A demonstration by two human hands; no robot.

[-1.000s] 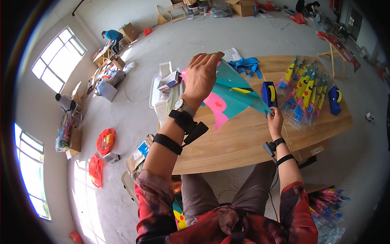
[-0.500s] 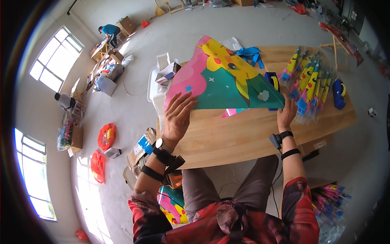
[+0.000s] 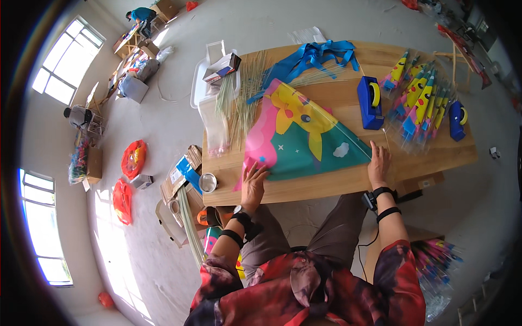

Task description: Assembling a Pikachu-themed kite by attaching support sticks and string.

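A colourful triangular kite [image 3: 304, 136] with pink, yellow and teal print lies flat on the wooden table [image 3: 337, 185]. My left hand [image 3: 254, 185] rests with spread fingers on its pink near-left corner, at the table's front edge. At the kite's right tip, my right hand [image 3: 379, 163] lies flat on the table. Neither hand visibly grips anything. A blue tape dispenser [image 3: 370, 103] stands just beyond the kite's right side.
Blue ribbons [image 3: 312, 57], a bundle of thin sticks [image 3: 242, 103] and clear bags [image 3: 215, 127] lie at the back left. Packaged kites [image 3: 416, 103] and a second blue dispenser [image 3: 455, 120] sit right. Cardboard boxes [image 3: 182, 174] stand on the floor left. A person [image 3: 142, 15] works far back.
The kite was held up in front of me and unfolded; now it lies flat on the table. Both hands came down with it to its near corners.
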